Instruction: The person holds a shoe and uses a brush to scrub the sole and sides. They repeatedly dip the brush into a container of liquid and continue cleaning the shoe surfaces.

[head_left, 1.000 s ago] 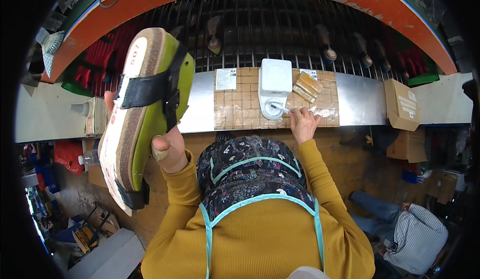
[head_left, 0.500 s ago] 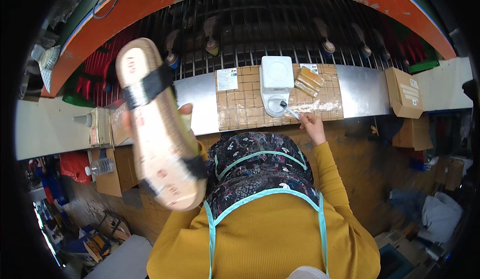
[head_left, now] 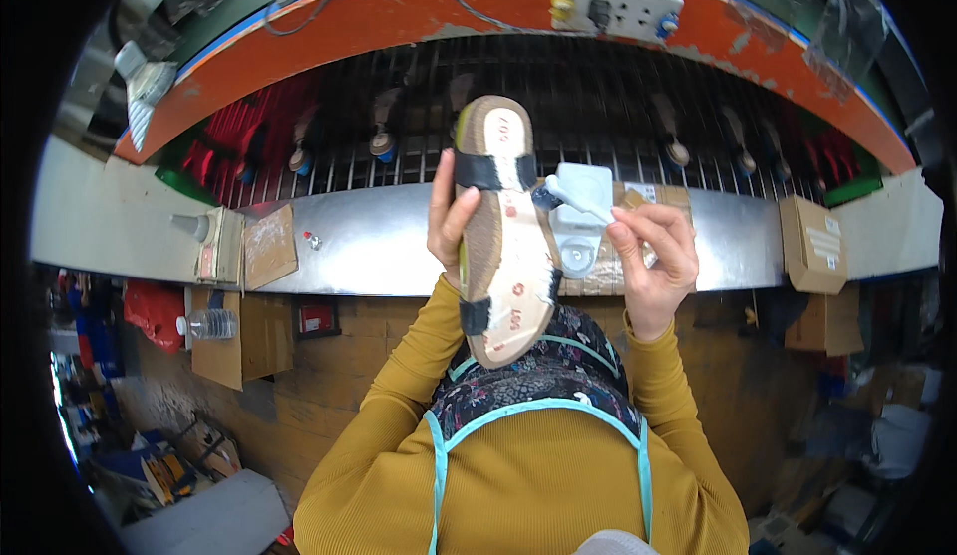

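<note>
A sandal (head_left: 513, 256) with black straps and a pale sole underside turned up toward me is held in my left hand (head_left: 449, 221). The fingers wrap its left edge, and the thumb is hidden. My right hand (head_left: 660, 266) pinches the white handle of a small brush (head_left: 580, 199). Its dark bristles are at the sandal's right edge, by the upper strap; I cannot tell whether they touch. White smears show on the sole around that strap. Behind the brush stands a white pot (head_left: 578, 256) with a round dish at its front, partly covered by the brush.
Under the pot lies taped cardboard (head_left: 623, 278) on a metal ledge (head_left: 369, 231). Several shoes on lasts (head_left: 383, 137) sit on the rod conveyor beyond. A cardboard box (head_left: 812, 246) stands at the right; a scuffed cardboard piece (head_left: 270, 246) lies at the left.
My left hand has brought the sandal rightward to the middle. My right hand has lifted the brush out of the pot's dish and up beside the sandal. The view has shifted.
</note>
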The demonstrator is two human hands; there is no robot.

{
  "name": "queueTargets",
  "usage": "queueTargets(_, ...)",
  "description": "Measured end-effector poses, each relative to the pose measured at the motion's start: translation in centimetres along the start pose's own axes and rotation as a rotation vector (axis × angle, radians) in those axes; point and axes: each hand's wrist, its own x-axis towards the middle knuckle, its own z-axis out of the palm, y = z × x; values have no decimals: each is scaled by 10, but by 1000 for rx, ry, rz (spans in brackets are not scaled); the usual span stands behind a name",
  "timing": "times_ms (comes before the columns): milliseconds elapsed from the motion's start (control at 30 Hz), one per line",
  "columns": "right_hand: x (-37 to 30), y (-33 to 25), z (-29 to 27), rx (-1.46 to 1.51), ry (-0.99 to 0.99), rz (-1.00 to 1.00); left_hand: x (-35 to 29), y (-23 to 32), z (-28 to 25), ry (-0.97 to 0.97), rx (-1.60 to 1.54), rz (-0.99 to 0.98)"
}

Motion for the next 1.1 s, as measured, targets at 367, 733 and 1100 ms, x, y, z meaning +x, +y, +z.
queueTargets(367, 14, -5, 53, 275, -136, 57, 0, 17, -31, 4, 98, -12)
queueTargets(733, 45, 6, 63, 91, -87, -185, 18, 16, -51, -61, 154, 14)
queueTargets(1100, 90, 10, 39, 113, -394, -208, 38, 8, -52, -160, 142, 51)
